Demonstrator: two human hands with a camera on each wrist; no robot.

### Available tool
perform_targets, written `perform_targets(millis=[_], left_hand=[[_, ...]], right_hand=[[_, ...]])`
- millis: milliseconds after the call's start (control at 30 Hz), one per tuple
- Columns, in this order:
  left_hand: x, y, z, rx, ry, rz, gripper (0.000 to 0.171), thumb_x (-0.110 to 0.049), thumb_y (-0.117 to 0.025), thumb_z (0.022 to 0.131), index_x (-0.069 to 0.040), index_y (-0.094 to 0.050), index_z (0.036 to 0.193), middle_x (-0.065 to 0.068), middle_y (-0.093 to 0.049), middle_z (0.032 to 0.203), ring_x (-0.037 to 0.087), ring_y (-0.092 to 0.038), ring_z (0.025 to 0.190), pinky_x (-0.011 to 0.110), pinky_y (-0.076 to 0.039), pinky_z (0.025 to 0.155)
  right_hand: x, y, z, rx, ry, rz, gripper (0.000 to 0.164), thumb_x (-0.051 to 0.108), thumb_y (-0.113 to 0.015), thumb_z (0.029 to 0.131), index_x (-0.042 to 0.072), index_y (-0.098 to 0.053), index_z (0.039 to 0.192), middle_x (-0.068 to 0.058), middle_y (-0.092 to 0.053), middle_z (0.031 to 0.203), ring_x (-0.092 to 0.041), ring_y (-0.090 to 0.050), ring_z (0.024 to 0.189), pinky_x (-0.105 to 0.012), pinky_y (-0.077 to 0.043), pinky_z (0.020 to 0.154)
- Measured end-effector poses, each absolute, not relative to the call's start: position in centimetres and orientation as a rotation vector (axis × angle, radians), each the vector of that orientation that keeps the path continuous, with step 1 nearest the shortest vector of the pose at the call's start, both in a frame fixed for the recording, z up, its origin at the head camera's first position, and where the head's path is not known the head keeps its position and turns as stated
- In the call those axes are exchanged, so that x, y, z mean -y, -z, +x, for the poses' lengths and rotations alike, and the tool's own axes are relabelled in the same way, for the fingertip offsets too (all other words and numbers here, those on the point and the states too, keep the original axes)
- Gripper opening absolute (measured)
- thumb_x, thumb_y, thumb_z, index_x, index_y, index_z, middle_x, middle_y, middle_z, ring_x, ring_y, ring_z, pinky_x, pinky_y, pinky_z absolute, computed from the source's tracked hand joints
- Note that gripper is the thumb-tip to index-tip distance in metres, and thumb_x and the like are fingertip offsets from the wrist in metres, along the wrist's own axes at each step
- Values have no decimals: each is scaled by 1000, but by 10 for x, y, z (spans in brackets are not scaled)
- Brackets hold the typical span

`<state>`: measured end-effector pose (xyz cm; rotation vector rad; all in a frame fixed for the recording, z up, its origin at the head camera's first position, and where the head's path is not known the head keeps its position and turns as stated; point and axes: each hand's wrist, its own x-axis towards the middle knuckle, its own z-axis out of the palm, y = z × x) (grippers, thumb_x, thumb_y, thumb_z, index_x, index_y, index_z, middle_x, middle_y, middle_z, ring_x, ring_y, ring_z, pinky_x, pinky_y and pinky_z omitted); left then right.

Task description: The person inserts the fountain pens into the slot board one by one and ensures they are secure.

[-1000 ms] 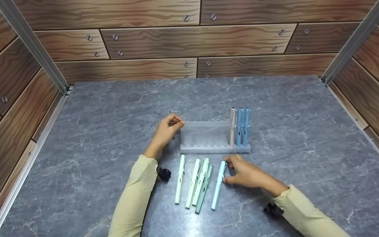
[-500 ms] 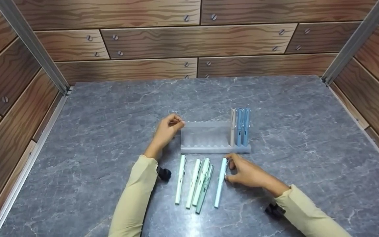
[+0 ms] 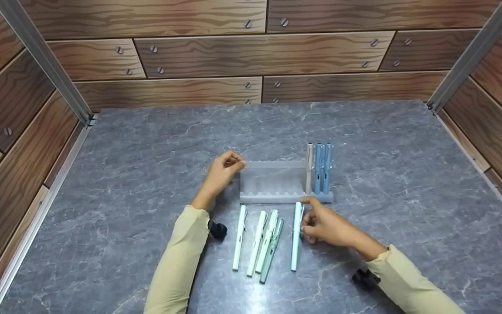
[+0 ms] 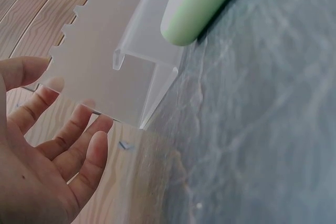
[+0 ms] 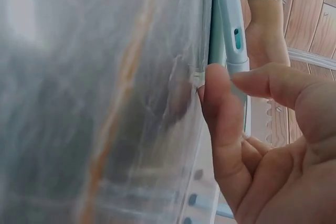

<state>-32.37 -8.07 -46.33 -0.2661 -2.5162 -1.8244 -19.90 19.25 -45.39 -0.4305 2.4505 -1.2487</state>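
A translucent pen rack (image 3: 273,179) stands on the table, with one beige pen (image 3: 308,170) and two blue pens (image 3: 325,174) upright at its right end. My left hand (image 3: 221,174) holds the rack's upper left corner. In the left wrist view, the thumb is on one side of the clear panel (image 4: 100,61) and the fingertips are behind it. Just in front of the rack, my right hand (image 3: 329,224) pinches a light blue pen (image 3: 296,244) between thumb and finger near its clip. The right wrist view shows this pen (image 5: 229,19) above the fingertips.
Left of the light blue pen lie a light green pen (image 3: 239,244), two more light green pens (image 3: 265,248) close together and a darker green pen (image 3: 269,257). Wood-patterned walls (image 3: 251,54) enclose the grey marbled table (image 3: 146,139).
My right hand has moved the light blue pen slightly right and towards the rack, and the pen has turned straighter. The left hand stays at the rack corner.
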Motion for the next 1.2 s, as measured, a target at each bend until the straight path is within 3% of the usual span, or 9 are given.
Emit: perform_targets(millis=[367, 700, 1200], left_hand=[[82, 463, -324, 2515, 1844, -257, 14, -20, -66, 86, -7, -64, 91, 5, -62, 90, 16, -63, 84, 24, -46, 66], [82, 464, -326, 2504, 1850, -274, 12, -17, -66, 86, -6, -64, 91, 1, -60, 84, 12, -58, 78, 23, -44, 67], [81, 464, -323, 2505, 1897, -246, 12, -18, -66, 87, -7, -63, 91, 1, -58, 85, 11, -57, 75, 22, -43, 60]], right_hand=[[-194, 450, -202, -2343, 1409, -388, 66, -7, -54, 85, 1, -25, 143, -10, -56, 87, -17, -63, 57, -27, -50, 51], [-196, 441, -203, -2283, 1496, -400, 67, -7, -56, 85, -2, -22, 143, -6, -53, 83, -14, -58, 54, -39, -56, 54], [-193, 421, -204, -2417, 1432, -448, 63, -2, -57, 88, 5, -26, 142, -9, -55, 84, -10, -49, 56, -21, -42, 50]])
